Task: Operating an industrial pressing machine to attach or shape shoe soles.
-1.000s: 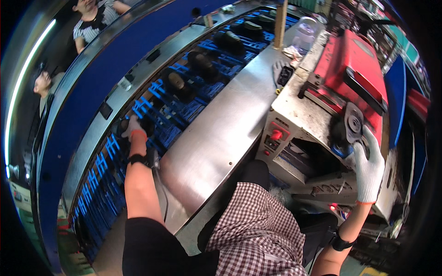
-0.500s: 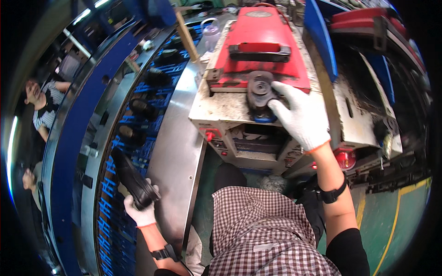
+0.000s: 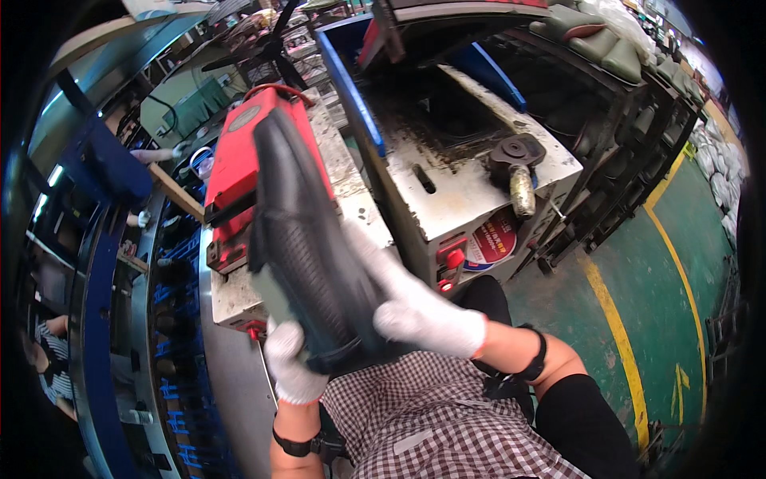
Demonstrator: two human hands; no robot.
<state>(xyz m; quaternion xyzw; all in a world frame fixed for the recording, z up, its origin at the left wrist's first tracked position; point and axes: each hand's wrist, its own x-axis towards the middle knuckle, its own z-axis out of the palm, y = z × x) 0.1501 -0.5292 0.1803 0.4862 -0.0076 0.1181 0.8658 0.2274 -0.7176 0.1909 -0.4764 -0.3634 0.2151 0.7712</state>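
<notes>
Green floor (image 3: 650, 319) spreads off to the right. The black shoe (image 3: 299, 247), tilted in front of me, was in my left hand (image 3: 291, 363) alone; now my right hand (image 3: 431, 307) has left the red machine (image 3: 239, 152) and joined it. Both grip its lower part, some fingertips hidden, so handling seems two-handed now. It looks glossy, textured, motion-blurred.
</notes>
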